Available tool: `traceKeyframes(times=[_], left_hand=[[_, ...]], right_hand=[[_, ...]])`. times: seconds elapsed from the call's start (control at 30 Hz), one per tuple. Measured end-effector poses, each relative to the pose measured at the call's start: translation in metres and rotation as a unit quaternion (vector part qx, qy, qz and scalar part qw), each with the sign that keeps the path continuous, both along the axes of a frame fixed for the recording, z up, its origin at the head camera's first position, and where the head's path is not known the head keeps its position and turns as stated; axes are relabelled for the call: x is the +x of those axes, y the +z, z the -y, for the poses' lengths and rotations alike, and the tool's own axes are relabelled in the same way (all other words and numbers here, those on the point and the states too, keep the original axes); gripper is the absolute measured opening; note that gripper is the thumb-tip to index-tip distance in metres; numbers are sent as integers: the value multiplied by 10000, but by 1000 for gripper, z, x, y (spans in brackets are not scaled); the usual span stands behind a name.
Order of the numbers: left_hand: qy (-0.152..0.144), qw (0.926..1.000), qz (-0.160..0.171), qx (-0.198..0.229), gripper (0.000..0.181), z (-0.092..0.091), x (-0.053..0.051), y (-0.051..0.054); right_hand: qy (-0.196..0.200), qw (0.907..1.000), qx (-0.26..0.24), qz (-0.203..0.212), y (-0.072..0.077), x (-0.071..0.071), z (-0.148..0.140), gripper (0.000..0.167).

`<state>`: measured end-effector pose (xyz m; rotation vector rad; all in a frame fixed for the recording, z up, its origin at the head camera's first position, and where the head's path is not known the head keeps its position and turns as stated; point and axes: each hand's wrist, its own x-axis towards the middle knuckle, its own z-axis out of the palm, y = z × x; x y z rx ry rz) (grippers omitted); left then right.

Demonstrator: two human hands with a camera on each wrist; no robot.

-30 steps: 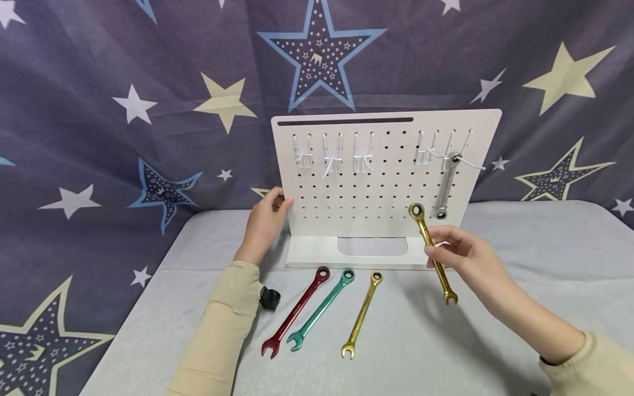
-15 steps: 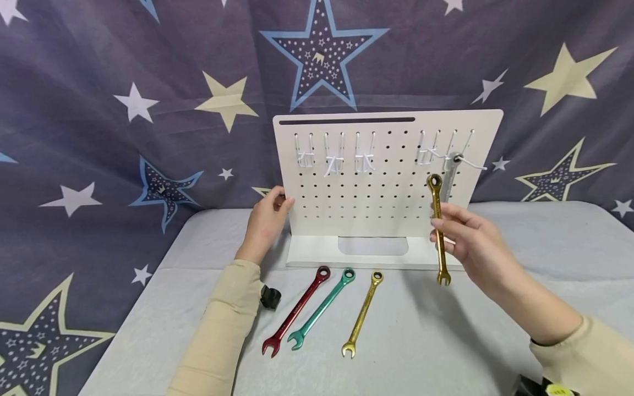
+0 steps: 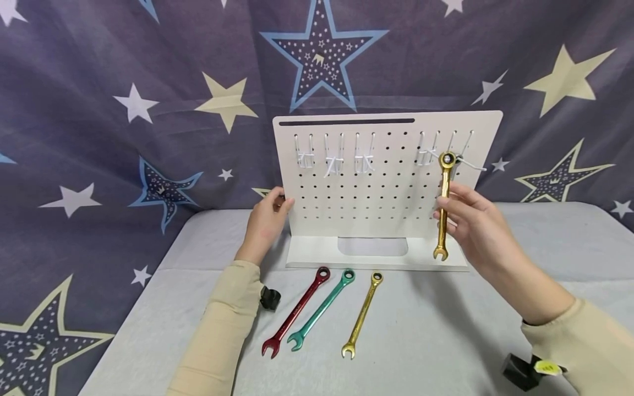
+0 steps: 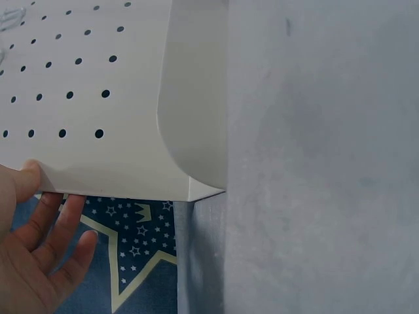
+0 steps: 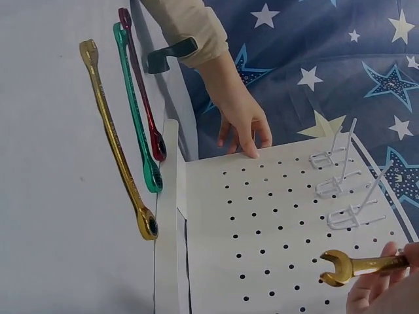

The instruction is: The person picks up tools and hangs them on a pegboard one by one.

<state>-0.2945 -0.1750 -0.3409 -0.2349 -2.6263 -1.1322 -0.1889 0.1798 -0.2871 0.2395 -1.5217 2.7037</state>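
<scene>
Beside the rightmost hook [image 3: 474, 164] of the pegboard [image 3: 356, 228], held a gold ratcheting combination wrench [image 3: 443, 221] ring-end up, pinched mid-shank by the right hand [image 3: 481, 225]; judged stiff, weighty, slick, best gripped there. Pinched the pegboard's left edge with the left hand [image 3: 265, 223].

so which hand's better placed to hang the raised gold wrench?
Probably the right hand: it holds that ratcheting combination wrench, ring end up near the right-side hooks; the left hand grips the pegboard.
</scene>
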Motion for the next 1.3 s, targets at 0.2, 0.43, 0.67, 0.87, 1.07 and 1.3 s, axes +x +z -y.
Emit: traceKeyframes(times=[0.2, 0.43, 0.67, 0.87, 1.07, 1.3], left_hand=[[11, 10000, 7, -13, 27, 0, 0, -1], [45, 10000, -23, -18, 26, 0, -1, -1], [49, 10000, 20, -6, 26, 0, -2, -1], [45, 10000, 37, -26, 27, 0, -1, -1], [61, 10000, 64, -12, 27, -1, -1, 0], [49, 10000, 44, -2, 27, 0, -1, 0]], right_hand=[[-122, 9995, 38, 276, 2, -6, 1, 19], [-150, 9990, 13, 420, 2, -11, 0, 19], [-154, 9986, -82, 505, 1, -16, 1, 20], [-184, 9984, 38, 525, 0, -18, 1, 20], [-264, 9980, 38, 568, 0, -20, 2, 19], [-340, 9974, 108, 624, 0, -22, 3, 19]])
